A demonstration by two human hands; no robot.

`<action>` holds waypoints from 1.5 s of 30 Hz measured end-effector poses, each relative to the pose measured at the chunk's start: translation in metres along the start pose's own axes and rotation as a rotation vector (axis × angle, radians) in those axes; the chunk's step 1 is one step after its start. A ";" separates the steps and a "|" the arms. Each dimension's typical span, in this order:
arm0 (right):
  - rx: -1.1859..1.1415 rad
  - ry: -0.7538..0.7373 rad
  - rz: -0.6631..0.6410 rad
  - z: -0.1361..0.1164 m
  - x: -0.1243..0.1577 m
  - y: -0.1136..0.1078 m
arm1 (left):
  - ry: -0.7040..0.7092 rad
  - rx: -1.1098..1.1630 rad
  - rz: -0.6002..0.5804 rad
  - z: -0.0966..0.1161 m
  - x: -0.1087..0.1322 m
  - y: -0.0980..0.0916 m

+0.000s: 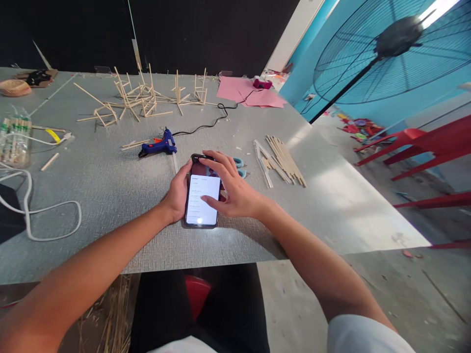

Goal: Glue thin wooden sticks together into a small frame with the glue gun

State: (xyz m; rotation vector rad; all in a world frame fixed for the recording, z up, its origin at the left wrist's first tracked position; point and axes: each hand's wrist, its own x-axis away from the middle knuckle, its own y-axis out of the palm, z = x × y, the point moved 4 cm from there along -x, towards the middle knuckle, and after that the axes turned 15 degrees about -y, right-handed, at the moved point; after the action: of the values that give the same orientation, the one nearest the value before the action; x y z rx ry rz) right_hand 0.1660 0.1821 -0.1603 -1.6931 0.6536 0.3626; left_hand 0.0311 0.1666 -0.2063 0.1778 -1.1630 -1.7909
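Observation:
A smartphone (202, 208) with a bright white screen is held low over the grey table near its front edge. My left hand (179, 193) grips the phone along its left side. Over the phone's right side arches my right hand (231, 189), its thumb at the screen and its fingers spread across the upper end. Whether the right fingers grip the phone's edge is hard to see. Blue scissors handles (240, 166) show partly behind the right hand. Just beyond the phone lies a blue glue gun (160, 144) with a clear glue stick near its front.
Frames of thin wooden sticks (143, 98) stand at the back. Loose sticks (285, 157) and clear glue sticks (262, 164) lie at the right. Pink paper (243, 92), a white cable (55, 238) and a bagged bundle of sticks (16, 137) are also on the table (110, 176). A large fan (399, 37) stands right.

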 end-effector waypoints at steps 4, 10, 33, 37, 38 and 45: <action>-0.012 -0.007 0.006 0.000 0.001 0.000 | 0.018 -0.018 0.013 0.000 0.000 -0.001; -0.027 -0.018 0.015 0.002 0.003 0.000 | 0.022 -0.042 0.036 0.000 0.001 -0.003; -0.017 -0.047 0.042 0.002 0.001 0.001 | 0.013 -0.026 0.030 0.001 0.002 0.000; -0.004 -0.044 0.038 0.002 0.001 0.002 | 0.023 -0.021 0.024 0.001 0.001 -0.001; -0.001 -0.043 0.038 0.002 0.001 0.002 | 0.020 -0.020 0.022 0.001 0.001 -0.002; -0.008 -0.044 0.046 0.002 0.001 0.002 | 0.027 -0.027 0.027 0.001 0.000 -0.002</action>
State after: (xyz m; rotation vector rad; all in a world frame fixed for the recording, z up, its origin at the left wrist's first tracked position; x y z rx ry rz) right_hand 0.1660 0.1834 -0.1630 -1.6749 0.6606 0.4344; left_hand 0.0289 0.1672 -0.2070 0.1693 -1.1169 -1.7740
